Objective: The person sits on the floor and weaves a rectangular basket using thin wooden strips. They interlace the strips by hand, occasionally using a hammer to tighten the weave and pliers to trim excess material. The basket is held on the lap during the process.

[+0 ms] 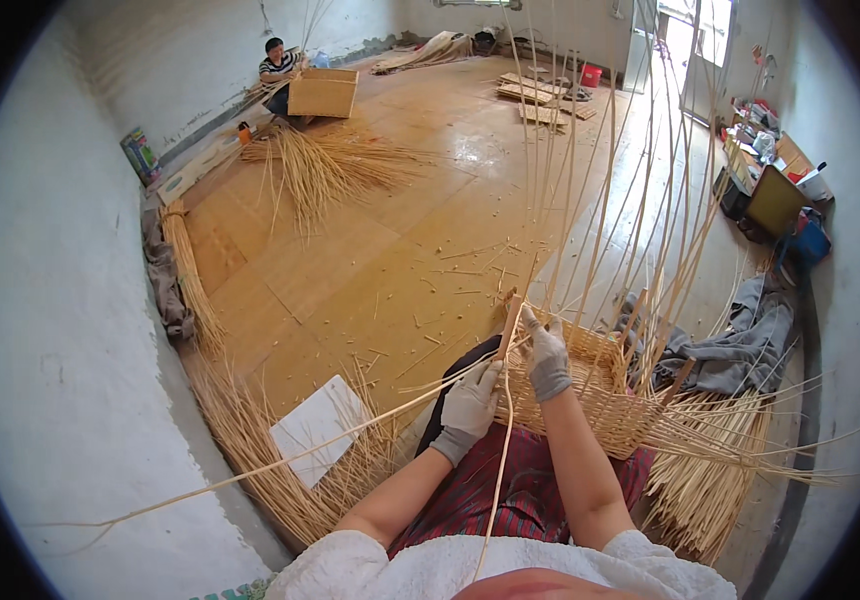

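Gloved hands [510, 385] on lap, gripping half-woven basket [590, 395] (upright stakes).

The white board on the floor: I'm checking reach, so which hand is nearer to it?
Left. The left hand is just right of the white board; the right hand is farther right, on the woven basket.

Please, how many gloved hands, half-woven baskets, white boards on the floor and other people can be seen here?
Gloved hands: 2, left hand and right hand
Half-woven basket: 1
White board: 1
Other person, seated by the far wall: 1
Total: 5
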Demonstrator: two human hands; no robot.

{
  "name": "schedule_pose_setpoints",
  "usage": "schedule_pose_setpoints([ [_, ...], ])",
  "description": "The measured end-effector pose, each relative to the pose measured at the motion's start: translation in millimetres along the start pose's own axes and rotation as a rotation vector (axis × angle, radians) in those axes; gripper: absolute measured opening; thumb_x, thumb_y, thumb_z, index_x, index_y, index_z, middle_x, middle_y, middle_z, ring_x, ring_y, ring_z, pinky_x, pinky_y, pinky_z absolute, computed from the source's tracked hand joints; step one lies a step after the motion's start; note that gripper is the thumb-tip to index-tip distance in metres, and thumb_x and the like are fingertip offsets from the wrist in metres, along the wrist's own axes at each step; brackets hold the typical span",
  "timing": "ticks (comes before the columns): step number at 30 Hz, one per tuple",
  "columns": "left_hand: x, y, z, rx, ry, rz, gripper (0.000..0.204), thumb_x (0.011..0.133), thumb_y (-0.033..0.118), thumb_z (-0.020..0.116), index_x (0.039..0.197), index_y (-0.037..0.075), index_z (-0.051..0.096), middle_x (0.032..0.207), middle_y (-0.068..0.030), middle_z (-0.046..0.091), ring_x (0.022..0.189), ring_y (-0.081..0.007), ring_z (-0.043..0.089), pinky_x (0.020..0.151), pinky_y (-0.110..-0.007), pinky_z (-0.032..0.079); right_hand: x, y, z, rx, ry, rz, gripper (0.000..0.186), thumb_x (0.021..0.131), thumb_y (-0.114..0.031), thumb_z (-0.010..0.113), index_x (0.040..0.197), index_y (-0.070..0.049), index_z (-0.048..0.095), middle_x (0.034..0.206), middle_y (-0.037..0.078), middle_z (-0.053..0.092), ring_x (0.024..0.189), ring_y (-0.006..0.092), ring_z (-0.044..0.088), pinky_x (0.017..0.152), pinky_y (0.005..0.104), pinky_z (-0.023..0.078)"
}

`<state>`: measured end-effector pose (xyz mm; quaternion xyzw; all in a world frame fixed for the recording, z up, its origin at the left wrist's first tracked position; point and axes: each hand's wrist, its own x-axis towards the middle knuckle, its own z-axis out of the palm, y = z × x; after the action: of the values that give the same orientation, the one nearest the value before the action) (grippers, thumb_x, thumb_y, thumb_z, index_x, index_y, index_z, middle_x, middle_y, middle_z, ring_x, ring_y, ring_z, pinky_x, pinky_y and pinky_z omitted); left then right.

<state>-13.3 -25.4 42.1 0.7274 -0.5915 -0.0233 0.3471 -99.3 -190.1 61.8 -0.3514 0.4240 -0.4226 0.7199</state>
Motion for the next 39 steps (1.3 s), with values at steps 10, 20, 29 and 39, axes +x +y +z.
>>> schedule_pose_setpoints([
  [10, 25.3, 3.1, -9.3, 0.085, -0.082, -0.02, 0.028, 0.095, 0.022, 0.06, 0.122, 0.02, 0.065, 0.102, -0.0124, 0.07, 0.091, -0.0331, 0.07, 0.073, -0.047, 0.055, -3.9, 17.7, 7.9, -0.012, 0.068, -0.619, 0.044, 0.103, -0.011, 0.062, 0.147, -0.012, 0.053, 0.103, -0.005, 0.06, 0.084, 0.0049, 0.052, 0.074, 0.0214, 0.047],
  [20, 15.3, -18.7, 3.1, -0.213, -0.016, 0.035, 0.04, 0.087, 0.014, 0.073, 0.126, 0.015, 0.062, 0.1, -0.0123, 0.072, 0.09, -0.0336, 0.071, 0.076, -0.042, 0.055, -32.8, -1.5, 8.4, -0.054, -0.141, -0.727, 0.059, 0.103, -0.034, 0.062, 0.151, -0.004, 0.043, 0.133, 0.005, 0.055, 0.108, 0.0142, 0.053, 0.098, 0.0307, 0.045],
  [29, 21.1, -28.7, 7.5, -0.209, -0.1, 0.052, 0.057, 0.08, 0.028, 0.085, 0.128, 0.015, 0.056, 0.093, -0.0124, 0.07, 0.08, -0.0313, 0.07, 0.07, -0.041, 0.054, -60.1, -24.2, -12.3, 0.109, -0.191, -0.584, 0.016, 0.107, -0.021, 0.054, 0.111, -0.006, 0.061, 0.079, -0.001, 0.058, 0.07, 0.0073, 0.053, 0.067, 0.0233, 0.048],
  [39, 29.3, 36.0, -0.6, -0.026, -0.115, 0.122, 0.079, 0.083, 0.026, 0.079, 0.153, 0.019, 0.043, 0.122, -0.0171, 0.069, 0.083, -0.035, 0.07, 0.067, -0.042, 0.056, -123.6, 4.6, -80.2, 0.07, -0.138, -0.565, 0.03, 0.111, -0.028, 0.048, 0.101, -0.003, 0.062, 0.081, 0.004, 0.064, 0.074, 0.0147, 0.063, 0.084, 0.0365, 0.056],
])
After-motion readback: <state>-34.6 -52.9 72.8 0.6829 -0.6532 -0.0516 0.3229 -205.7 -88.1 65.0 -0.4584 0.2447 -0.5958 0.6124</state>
